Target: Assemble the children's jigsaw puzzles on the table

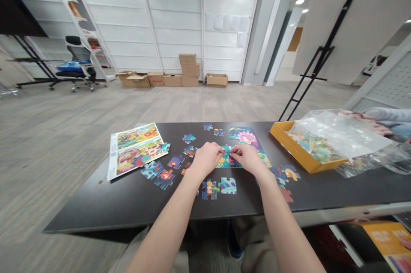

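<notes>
Both my hands meet over a partly joined jigsaw (245,140) on the black table (128,200). My left hand (207,157) is curled, its fingertips pinching a teal puzzle piece (226,150). My right hand (247,157) is curled too, thumb and fingers pressed on the same piece from the other side. Several loose pieces lie around: a purple one (176,161) and a blue-red pair (159,172) to the left, a teal spotted one (228,185) near the table's front edge, others (290,173) to the right.
A printed picture sheet (136,149) lies at the table's left. A yellow box tray (298,149) with crumpled clear plastic (343,134) sits at the right. Another person's hand and sleeve (382,115) rest beyond it. An easel stand (308,80), cardboard boxes (189,72) and an office chair (77,67) stand behind.
</notes>
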A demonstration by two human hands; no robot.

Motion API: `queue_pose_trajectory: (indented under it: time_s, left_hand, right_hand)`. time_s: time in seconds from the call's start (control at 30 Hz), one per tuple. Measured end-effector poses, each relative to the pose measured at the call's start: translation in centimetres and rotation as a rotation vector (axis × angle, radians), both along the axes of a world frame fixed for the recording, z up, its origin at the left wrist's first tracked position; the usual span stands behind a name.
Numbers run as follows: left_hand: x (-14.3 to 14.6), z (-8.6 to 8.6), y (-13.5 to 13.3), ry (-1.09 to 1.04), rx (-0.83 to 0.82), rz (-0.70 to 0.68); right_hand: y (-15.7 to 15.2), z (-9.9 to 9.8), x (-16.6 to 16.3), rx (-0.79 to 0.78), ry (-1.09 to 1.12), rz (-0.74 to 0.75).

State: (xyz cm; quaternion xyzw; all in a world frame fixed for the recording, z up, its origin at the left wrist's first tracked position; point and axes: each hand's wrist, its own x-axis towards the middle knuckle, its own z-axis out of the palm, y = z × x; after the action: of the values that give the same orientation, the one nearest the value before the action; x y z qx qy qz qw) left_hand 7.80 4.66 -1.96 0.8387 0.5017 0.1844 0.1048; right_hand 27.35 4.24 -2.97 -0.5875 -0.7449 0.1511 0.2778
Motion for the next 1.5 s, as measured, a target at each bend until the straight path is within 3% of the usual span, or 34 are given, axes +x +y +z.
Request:
queue_pose_trajectory:
  time_s: [0.37, 0.8, 1.0, 1.23, 1.4, 1.5]
  left_hand:
    - [0.2, 0.8, -0.7, 0.08, 0.041, -0.004]
    - [0.0, 0.6, -0.7, 0.223, 0.133, -0.204]
    - [0.0, 0.5, -0.8, 0.204, 0.138, -0.173]
    - [0.1, 0.2, -0.5, 0.184, 0.128, -0.192]
    - [-0.1, 0.3, -0.4, 0.176, 0.096, -0.202]
    - [0.0, 0.2, -0.4, 0.157, 0.08, -0.2]
  right_hand:
    - [-0.4, -0.3, 0.9, -0.028, -0.093, 0.052]
    - [-1.1, 0.1, 0.7, -0.04, -0.209, 0.059]
    - [-1.5, 0.1, 1.5, 0.07, -0.128, -0.1]
    - [-3.1, 1.0, 4.0, 0.096, -0.062, -0.182]
    - [-4.2, 2.1, 6.6, 0.128, 0.023, -0.369]
    - [-4.4, 2.3, 7.3, 0.119, 0.044, -0.399]
